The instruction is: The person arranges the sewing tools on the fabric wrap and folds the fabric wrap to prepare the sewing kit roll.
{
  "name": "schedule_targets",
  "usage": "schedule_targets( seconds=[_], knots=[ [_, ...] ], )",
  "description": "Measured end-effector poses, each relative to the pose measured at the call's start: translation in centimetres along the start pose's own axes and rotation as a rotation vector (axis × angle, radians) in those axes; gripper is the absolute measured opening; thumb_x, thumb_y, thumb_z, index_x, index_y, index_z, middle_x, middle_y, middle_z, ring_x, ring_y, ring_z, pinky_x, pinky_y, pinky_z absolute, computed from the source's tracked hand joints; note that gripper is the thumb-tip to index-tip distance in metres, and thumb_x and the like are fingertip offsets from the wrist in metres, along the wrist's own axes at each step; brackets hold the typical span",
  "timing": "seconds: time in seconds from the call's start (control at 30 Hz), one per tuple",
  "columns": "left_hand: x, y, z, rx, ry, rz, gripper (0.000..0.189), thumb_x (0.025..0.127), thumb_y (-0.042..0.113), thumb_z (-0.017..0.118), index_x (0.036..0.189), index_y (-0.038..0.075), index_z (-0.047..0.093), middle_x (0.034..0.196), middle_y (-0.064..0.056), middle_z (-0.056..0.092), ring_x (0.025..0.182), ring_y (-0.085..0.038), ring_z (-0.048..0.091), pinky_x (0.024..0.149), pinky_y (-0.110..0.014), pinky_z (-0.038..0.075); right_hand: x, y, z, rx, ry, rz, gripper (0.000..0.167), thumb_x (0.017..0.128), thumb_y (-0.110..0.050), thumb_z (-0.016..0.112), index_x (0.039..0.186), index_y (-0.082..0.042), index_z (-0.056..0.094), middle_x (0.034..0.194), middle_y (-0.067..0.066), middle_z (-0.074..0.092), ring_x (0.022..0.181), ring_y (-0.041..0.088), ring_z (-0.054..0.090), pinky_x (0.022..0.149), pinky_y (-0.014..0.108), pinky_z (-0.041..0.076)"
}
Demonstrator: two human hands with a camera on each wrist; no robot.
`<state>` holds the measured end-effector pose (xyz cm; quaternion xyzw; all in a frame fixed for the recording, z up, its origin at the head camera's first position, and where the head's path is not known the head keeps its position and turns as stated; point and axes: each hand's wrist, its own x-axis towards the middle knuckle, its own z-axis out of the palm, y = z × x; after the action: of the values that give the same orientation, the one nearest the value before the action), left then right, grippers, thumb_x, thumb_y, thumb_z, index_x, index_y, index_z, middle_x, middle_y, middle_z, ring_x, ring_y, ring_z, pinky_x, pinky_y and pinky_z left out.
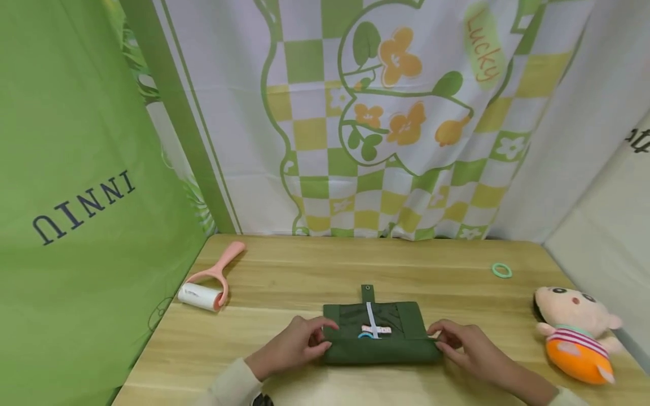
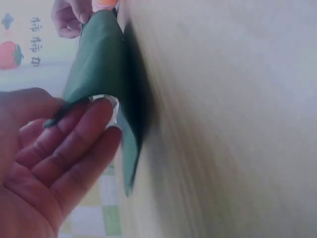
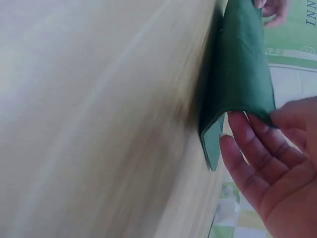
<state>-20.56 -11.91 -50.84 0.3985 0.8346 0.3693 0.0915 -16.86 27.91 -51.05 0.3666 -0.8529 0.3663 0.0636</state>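
Note:
A dark green fabric roll-up pouch [image 1: 381, 352] lies on the table, its near part folded up and over toward the middle. At the fold's left corner my left hand [image 1: 294, 345] pinches the edge between thumb and fingers. My right hand [image 1: 472, 348] grips the opposite corner the same way. In both wrist views the fingers sit under the bent flap [image 2: 99, 54], thumb on top. Inside the exposed part are a white elastic band [image 1: 372, 318], a pink patterned strip [image 1: 384, 329] and part of a blue ring [image 1: 365, 335]. A snap tab [image 1: 367, 293] points away from me.
A pink-handled lint roller [image 1: 202, 296] lies on the left of the wooden table [image 1: 284, 265]. To the right are a mint green ring [image 1: 501, 270] and a plush doll [image 1: 579, 338] in orange. Patterned curtains [image 1: 315, 141] border the table's back and left.

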Motion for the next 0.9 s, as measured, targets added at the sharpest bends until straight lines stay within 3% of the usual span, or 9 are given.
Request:
schedule_targets(
  seconds=[0.13,0.33,0.43,0.53,0.63,0.7,0.77,0.9],
  knots=[
    [0.6,-1.2,-0.1,-0.021,0.022,-0.085,0.029,0.097,0.008,0.065,0.126,0.008,0.066,0.069,0.003,0.066,0.055,0.009,0.048,0.054,-0.013,0.046,1.9,0.4,0.4,-0.043,0.031,0.039,0.024,0.086,0.010,0.068,0.100,-0.010,0.066,0.079,-0.003,0.071,0.070,-0.005,0.061,0.057,0.017,0.050],
    [1.6,-2.2,0.4,0.166,-0.023,-0.141,0.025,0.099,0.007,0.061,0.121,0.008,0.074,0.083,-0.001,0.074,0.051,0.006,0.036,0.050,-0.012,0.036,3.3,1.5,0.7,-0.126,-0.068,0.190,0.016,0.091,0.000,0.067,0.095,-0.013,0.076,0.094,0.002,0.077,0.084,-0.003,0.065,0.066,0.020,0.054],
    [2.1,-2.3,0.5,0.200,-0.052,-0.113,0.024,0.099,0.010,0.061,0.120,0.005,0.073,0.089,-0.004,0.075,0.055,0.006,0.040,0.054,-0.012,0.039,2.6,1.7,0.6,-0.166,-0.109,0.139,0.016,0.091,-0.001,0.067,0.099,-0.010,0.078,0.096,0.002,0.075,0.087,0.000,0.065,0.068,0.022,0.054],
    [2.3,-2.1,0.3,0.189,-0.098,-0.095,0.033,0.098,0.027,0.065,0.123,0.006,0.072,0.091,-0.002,0.073,0.063,0.004,0.048,0.061,-0.013,0.045,1.5,1.6,0.3,-0.247,-0.178,0.057,0.019,0.091,-0.012,0.071,0.108,-0.008,0.077,0.106,-0.001,0.067,0.095,0.006,0.062,0.073,0.027,0.055],
    [2.3,-1.9,0.1,0.264,-0.163,-0.076,0.055,0.091,0.050,0.071,0.126,0.008,0.070,0.099,0.003,0.069,0.079,0.001,0.056,0.073,-0.017,0.050,0.7,1.5,0.3,-0.338,-0.220,0.002,0.033,0.091,-0.031,0.075,0.117,-0.011,0.075,0.117,-0.001,0.059,0.105,0.012,0.059,0.082,0.032,0.056],
    [2.4,-1.9,0.2,0.335,-0.186,-0.065,0.059,0.088,0.055,0.072,0.127,0.011,0.070,0.103,0.005,0.066,0.088,0.000,0.057,0.080,-0.018,0.051,0.5,1.5,0.5,-0.352,-0.224,-0.010,0.037,0.090,-0.037,0.075,0.118,-0.013,0.074,0.124,0.001,0.058,0.109,0.016,0.060,0.084,0.032,0.056],
    [2.4,-2.0,0.3,0.395,-0.184,-0.044,0.050,0.089,0.052,0.071,0.122,0.015,0.073,0.102,0.007,0.063,0.088,0.001,0.056,0.079,-0.017,0.050,0.5,1.7,0.7,-0.342,-0.198,-0.030,0.032,0.090,-0.034,0.075,0.115,-0.014,0.075,0.127,0.005,0.059,0.112,0.023,0.061,0.086,0.033,0.057],
    [2.5,-2.3,0.4,0.415,-0.128,-0.001,0.020,0.097,0.040,0.066,0.090,0.023,0.075,0.090,0.011,0.061,0.076,0.003,0.052,0.067,-0.015,0.046,0.8,2.3,0.8,-0.241,-0.163,-0.020,0.016,0.094,-0.021,0.071,0.109,-0.017,0.075,0.129,0.008,0.066,0.116,0.033,0.064,0.091,0.033,0.057]
  ],
)
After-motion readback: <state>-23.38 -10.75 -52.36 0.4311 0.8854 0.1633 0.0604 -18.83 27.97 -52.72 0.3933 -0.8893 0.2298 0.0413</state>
